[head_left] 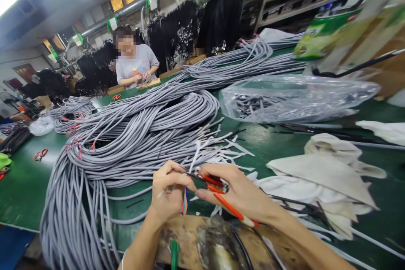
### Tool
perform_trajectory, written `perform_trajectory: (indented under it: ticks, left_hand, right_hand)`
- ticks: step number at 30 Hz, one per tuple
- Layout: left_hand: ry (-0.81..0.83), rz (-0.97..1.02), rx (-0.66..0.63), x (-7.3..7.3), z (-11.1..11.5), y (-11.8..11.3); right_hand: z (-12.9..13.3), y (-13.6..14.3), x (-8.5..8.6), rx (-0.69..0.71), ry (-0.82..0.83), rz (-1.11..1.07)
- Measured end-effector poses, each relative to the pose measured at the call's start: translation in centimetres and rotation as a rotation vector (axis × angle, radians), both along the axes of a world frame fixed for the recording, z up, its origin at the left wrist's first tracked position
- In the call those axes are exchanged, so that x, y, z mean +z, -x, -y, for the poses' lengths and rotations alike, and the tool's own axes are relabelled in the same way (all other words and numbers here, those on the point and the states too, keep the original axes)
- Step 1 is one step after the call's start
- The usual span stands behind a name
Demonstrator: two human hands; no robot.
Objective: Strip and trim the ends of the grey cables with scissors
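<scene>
My left hand (169, 192) is closed near the middle front, its fingers pinched round the end of a cable whose thin coloured wires (185, 202) hang below the fingers. My right hand (236, 190) is wrapped round small scissors with orange handles (215, 183); their dark blades point toward my left fingertips. An orange and white tool (236, 209) with a black cord slants beneath my right palm. Both hands are above a worn wooden board (180, 236). Just behind them lie the stripped, whitish ends (221, 147) of the grey cable bundle (136, 135).
A clear plastic bag (297, 97) of small parts lies at the right, behind white cloths (329, 173). Orange scissors (40, 155) rest on the green table (19, 194). A green-handled tool (174, 253) is on the board. Across the table, a person (137, 61) works.
</scene>
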State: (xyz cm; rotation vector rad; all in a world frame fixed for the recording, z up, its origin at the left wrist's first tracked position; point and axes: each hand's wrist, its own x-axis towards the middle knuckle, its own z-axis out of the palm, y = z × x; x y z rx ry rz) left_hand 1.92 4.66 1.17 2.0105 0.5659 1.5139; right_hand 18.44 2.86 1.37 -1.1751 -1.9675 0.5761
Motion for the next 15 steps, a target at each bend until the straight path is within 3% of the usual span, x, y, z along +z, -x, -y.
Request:
perform_trajectory:
  ticks: [7,10,13,15]
  left_hand:
    - [0.119,0.037,-0.043,0.0,0.1,-0.3]
    - [0.38,0.081,-0.07,0.1,0.4,-0.6]
    - [0.7,0.071,-0.081,0.2,0.5,-1.2]
    - [0.813,0.04,-0.092,0.4,0.6,-1.6]
  right_hand:
    - [-0.1,-0.1,-0.4,-0.168,-0.161,-0.132]
    - [0.1,0.0,-0.4,-0.239,-0.165,-0.314]
    - [0.3,0.4,-0.6,-0.197,-0.192,-0.508]
    - [0.4,0.7,-0.7,-0.232,-0.217,-0.604]
